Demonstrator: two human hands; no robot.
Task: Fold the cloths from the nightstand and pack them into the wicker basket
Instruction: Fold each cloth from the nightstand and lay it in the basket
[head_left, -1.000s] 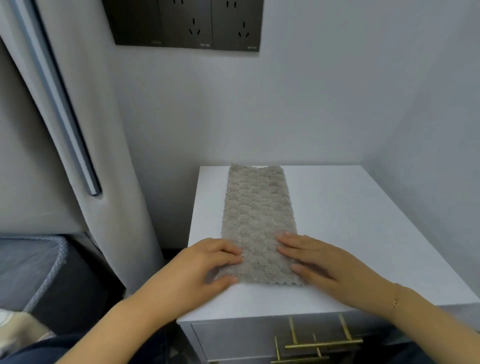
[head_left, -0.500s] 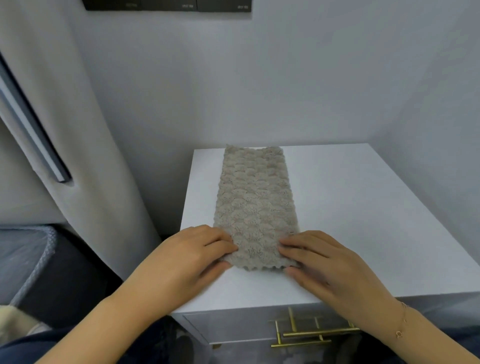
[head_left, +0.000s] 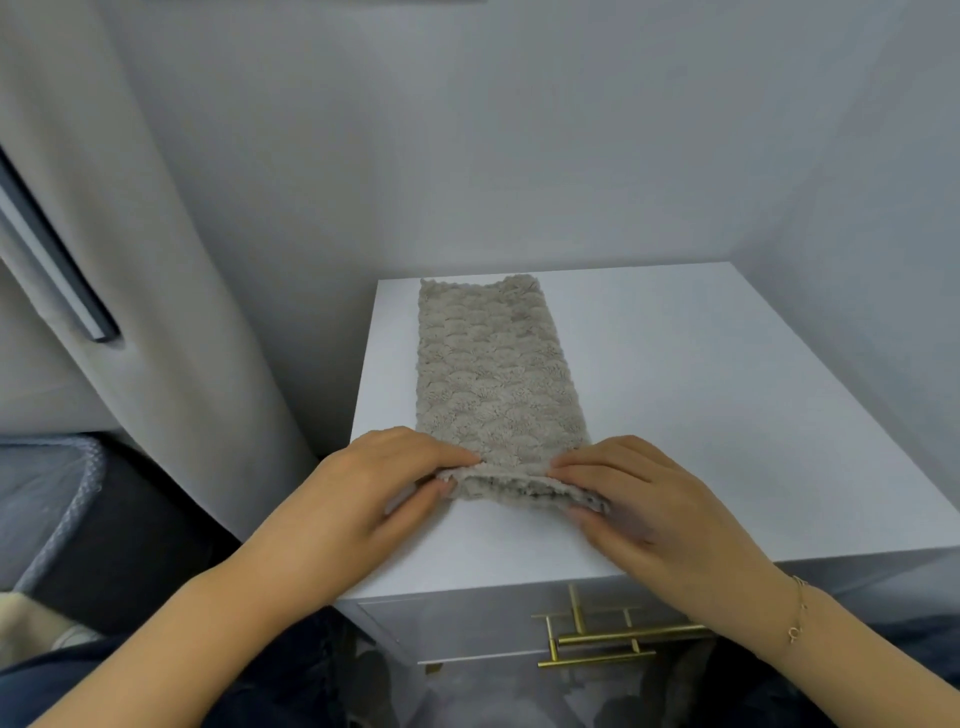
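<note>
A long beige textured cloth (head_left: 493, 374) lies as a narrow strip on the white nightstand (head_left: 727, 415), running from its back edge toward me. My left hand (head_left: 384, 488) pinches the near left corner of the cloth between thumb and fingers. My right hand (head_left: 639, 499) pinches the near right corner the same way. The near end of the cloth is lifted off the top and curled back over itself. No wicker basket is in view.
A pale curtain (head_left: 156, 312) hangs to the left of the nightstand, with a dark-framed panel (head_left: 47, 260) beside it. Grey walls close in behind and to the right. Gold handles (head_left: 597, 639) mark the drawer front below. A grey bed edge (head_left: 47, 499) lies at far left.
Both hands went from lying on the cloth's near end to pinching its corners, and that end has risen and started turning over. The camera has tilted downward.
</note>
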